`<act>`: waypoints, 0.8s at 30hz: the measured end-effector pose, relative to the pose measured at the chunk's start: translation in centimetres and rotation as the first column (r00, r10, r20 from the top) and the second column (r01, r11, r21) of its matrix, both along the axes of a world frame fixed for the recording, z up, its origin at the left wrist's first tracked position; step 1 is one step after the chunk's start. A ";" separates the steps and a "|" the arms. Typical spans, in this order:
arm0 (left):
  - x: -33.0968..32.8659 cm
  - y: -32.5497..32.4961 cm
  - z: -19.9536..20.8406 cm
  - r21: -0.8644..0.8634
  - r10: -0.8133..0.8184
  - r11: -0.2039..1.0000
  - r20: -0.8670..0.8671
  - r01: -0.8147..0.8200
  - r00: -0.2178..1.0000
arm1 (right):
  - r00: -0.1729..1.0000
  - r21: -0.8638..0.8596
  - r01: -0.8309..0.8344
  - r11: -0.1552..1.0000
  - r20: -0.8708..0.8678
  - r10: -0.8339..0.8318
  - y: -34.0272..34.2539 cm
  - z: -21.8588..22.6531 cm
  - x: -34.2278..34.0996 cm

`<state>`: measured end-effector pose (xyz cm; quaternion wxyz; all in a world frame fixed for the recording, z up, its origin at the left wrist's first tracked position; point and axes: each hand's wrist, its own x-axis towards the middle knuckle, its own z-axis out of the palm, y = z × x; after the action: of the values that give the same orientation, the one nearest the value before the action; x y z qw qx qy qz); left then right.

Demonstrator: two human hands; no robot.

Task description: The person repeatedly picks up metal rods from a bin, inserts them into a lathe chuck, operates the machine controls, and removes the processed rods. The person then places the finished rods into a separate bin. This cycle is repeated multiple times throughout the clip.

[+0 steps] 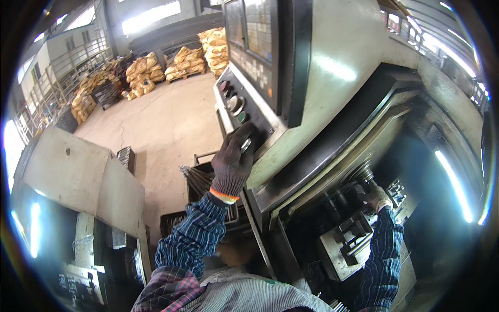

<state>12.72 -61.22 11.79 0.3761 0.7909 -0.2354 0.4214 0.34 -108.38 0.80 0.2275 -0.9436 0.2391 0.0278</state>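
My left hand (232, 160), in a dark knit glove with an orange-striped cuff, is at the lower end of the machine's control panel (260, 120), just below a green button (243, 117). Its fingers are curled, and a small shiny metal piece (246, 145) shows at them. Inside the lathe, my right hand (377, 197), in a lighter glove, reaches up to the round chuck (363, 172). Those fingers look closed at the chuck's front; what they grip is hidden. Beside this hand stands a tool holder block (397, 193) with bolts.
Below the chuck lies the metal tool slide (338, 252). A bundle of metal rods (196, 179) rests in a dark cart by my left forearm. Another machine's pale housing (83, 171) stands at left. Yellow sacks (185, 62) are stacked across the floor.
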 end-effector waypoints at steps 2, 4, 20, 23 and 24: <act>-0.8 0.3 1.8 0.000 -0.112 0.994 -0.074 0.113 0.991 | 0.998 -0.003 0.032 0.999 0.051 -0.032 -1.2 -1.4 0.0; -1.3 2.9 2.9 -0.037 -0.200 0.980 -0.246 0.197 0.948 | 1.000 0.090 -0.010 0.996 0.023 0.008 2.6 1.3 0.9; -13.2 21.5 -14.6 -0.524 -0.420 0.847 -0.765 -0.092 0.489 | 0.979 -0.086 0.035 0.996 0.204 -0.017 8.8 3.7 -0.4; -14.5 24.9 -14.4 -0.496 -0.426 0.859 -0.831 -0.128 0.358 | 0.913 -0.286 0.193 0.939 0.402 -0.065 5.9 0.6 -1.4; -15.5 25.9 -13.6 -0.487 -0.426 0.858 -0.851 -0.161 0.307 | 0.912 -0.374 0.231 0.898 0.406 -0.066 6.7 0.7 -1.6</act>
<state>-2.82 -35.27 -1.85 0.6616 0.7378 0.0762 -0.1101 -1.22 -101.65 1.51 0.0664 -0.9356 0.2629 -0.2261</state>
